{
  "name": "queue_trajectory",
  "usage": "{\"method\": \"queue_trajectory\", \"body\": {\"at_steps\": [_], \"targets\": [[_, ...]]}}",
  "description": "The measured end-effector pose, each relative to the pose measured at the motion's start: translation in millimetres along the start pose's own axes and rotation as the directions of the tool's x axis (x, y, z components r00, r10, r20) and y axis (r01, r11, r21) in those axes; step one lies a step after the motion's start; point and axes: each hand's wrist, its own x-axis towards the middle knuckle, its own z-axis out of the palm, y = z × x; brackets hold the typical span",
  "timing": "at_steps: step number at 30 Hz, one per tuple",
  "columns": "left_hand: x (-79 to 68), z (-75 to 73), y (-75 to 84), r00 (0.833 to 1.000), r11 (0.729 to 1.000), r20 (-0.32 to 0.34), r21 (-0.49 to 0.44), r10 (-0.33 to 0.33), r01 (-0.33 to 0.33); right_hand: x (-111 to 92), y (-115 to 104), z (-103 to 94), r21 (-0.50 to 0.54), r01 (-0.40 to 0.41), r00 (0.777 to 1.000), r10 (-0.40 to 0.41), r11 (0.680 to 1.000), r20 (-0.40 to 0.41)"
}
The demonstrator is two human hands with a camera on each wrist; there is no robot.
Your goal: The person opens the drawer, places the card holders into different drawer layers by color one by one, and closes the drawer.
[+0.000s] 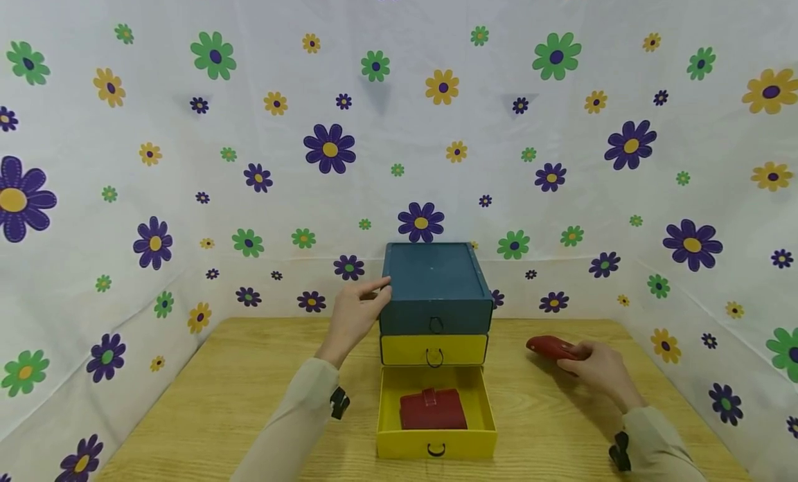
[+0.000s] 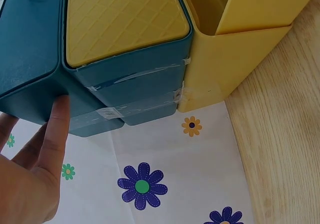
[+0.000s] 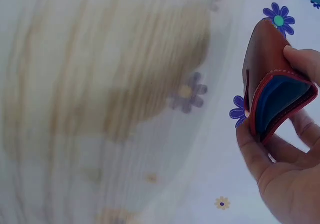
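Observation:
My right hand [image 1: 601, 372] grips a red leather glasses case [image 1: 548, 346] over the right side of the table. In the right wrist view, the glasses case [image 3: 272, 51] shows an open end with pale stitching and a blue lining. Fingertips of my left hand [image 1: 357, 316] touch the left side of the blue top box [image 1: 436, 274] of a small drawer stack. In the left wrist view those straight fingers [image 2: 59, 126] rest against the blue wall. A dark red wallet [image 1: 433, 411] with a strap lies inside the pulled-out yellow bottom drawer [image 1: 408, 443].
A closed yellow drawer [image 1: 405, 350] with a black ring pull sits between the blue box and the pulled-out drawer. Clear tape [image 2: 145, 71] runs along the stack's side. Behind the wooden table [image 1: 249, 392] hangs a white flowered curtain [image 1: 262, 212], which also encloses both sides.

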Motion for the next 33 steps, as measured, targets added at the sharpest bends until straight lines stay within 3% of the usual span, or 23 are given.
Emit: {"method": "queue_trajectory", "body": {"at_steps": [16, 27, 33], "targets": [[1.0, 0.6, -1.6, 1.0, 1.0, 0.004, -0.009, 0.007, -0.007, -6, -7, 6.3, 0.051, 0.133, 0.991, -0.134, 0.99, 0.01], [0.9, -0.6, 0.1, 1.0, 1.0, 0.008, -0.011, -0.005, 0.005, -10, -15, 6.2, 0.119, 0.168, 0.986, -0.168, 0.979, -0.012], [-0.5, -0.1, 0.3, 1.0, 1.0, 0.01, -0.014, -0.01, 0.01, -14, -22, 3.0, 0.192, 0.172, 0.984, -0.179, 0.966, 0.02]]}}
